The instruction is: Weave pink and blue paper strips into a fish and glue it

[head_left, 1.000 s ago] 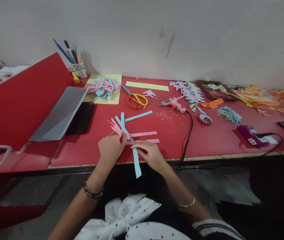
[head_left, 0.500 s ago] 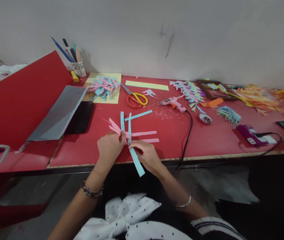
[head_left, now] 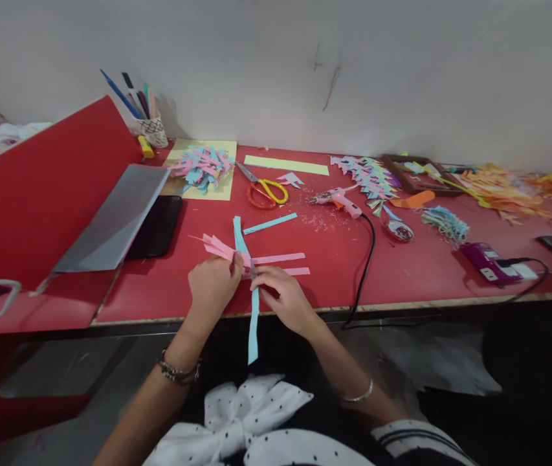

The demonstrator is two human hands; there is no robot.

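Between the thumb and fingers of my left hand [head_left: 215, 285] is a weave of paper strips, with pink strips [head_left: 218, 248] fanning out to the left. My right hand [head_left: 283, 294] pinches a light blue paper strip [head_left: 253, 330] at the crossing; its lower end hangs past the table's front edge. Another blue stretch [head_left: 241, 234] rises above the crossing. Two pink ends [head_left: 285, 258] point right over the red table. A loose blue strip [head_left: 270, 223] lies just beyond. The crossing itself is partly hidden by my fingers.
Scissors [head_left: 266, 192] and a pink glue gun [head_left: 338, 199] with a black cord lie behind the hands. A pile of pink and blue paper pieces [head_left: 202, 167] rests on yellow paper. On the left stand a red folder [head_left: 57, 188] and a pen cup [head_left: 153, 131].
The long blue strip has been drawn downward: its upper end has come down to the crossing, and its lower end hangs further, more upright. Both hands stay nearly in place.
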